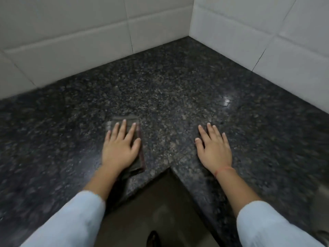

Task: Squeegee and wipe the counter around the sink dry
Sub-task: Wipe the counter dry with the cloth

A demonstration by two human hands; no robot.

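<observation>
1. Counter (169, 86): dark speckled stone across the middle of the frame, meeting white tiles (71, 50) in a corner at upper centre, with the front edge notched at lower centre above the floor (160, 202).
2. Cloth (138, 164): dark and folded, flat on the counter left of centre, its near corner just beside the notch edge.
3. Left hand (120, 148): pressed flat on the cloth, fingers straight and spread, none curled round it.
4. Right hand (216, 150): flat on bare stone right of centre, fingers straight, holding nothing, apart from the cloth.
5. Probably the wiping step; no squeegee in sight.
6. Risk: held by palm pressure alone, with no pinch, so liable to bunch or slide off the front edge at the notch.
7. Risk: bright glare (226, 101) at right centre, possibly a wet film, easily skipped, as is the seam under the tiles.
8. Risk: right hand bracing on possibly damp stone, so apt to slip or leave prints.
9. Containers: none visible; sink out of frame, so no contents to tell.
</observation>
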